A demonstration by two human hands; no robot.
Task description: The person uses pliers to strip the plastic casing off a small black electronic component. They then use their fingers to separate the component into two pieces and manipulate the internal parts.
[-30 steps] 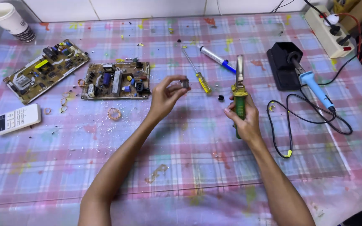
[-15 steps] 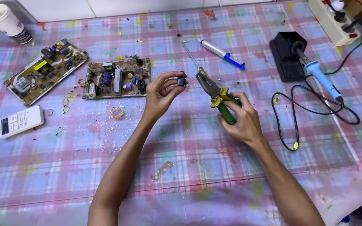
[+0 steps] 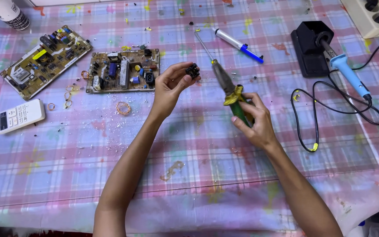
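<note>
The left hand [image 3: 168, 87] is raised over the surface [image 3: 189, 158], its thumb and fingertips pinched on a small black component [image 3: 193, 70] — held up just beside the tip of the pliers [image 3: 229, 90]. The right hand [image 3: 253, 120] is clenched round the pliers' green-and-yellow handles, with the dark nose pointing up and left toward the component; nose and component are near each other, but I cannot tell whether they touch.

Just beyond the left hand lies a brown circuit board [image 3: 123, 70], flat on the plaid cloth, and well to its left a second, yellowish circuit board [image 3: 44, 59] set at an angle. A small coil of copper wire [image 3: 123, 107] lies near the first board's lower edge. A white remote control [image 3: 19, 116] rests at the far left.

Behind the pliers lies a slim screwdriver [image 3: 203, 46], and just beside it a white-and-blue pen-shaped tool [image 3: 237, 44]. To the right, a blue-handled soldering iron [image 3: 345, 72] leans in its black stand [image 3: 308, 52] — its black cable [image 3: 325, 105] loops across the cloth.
</note>
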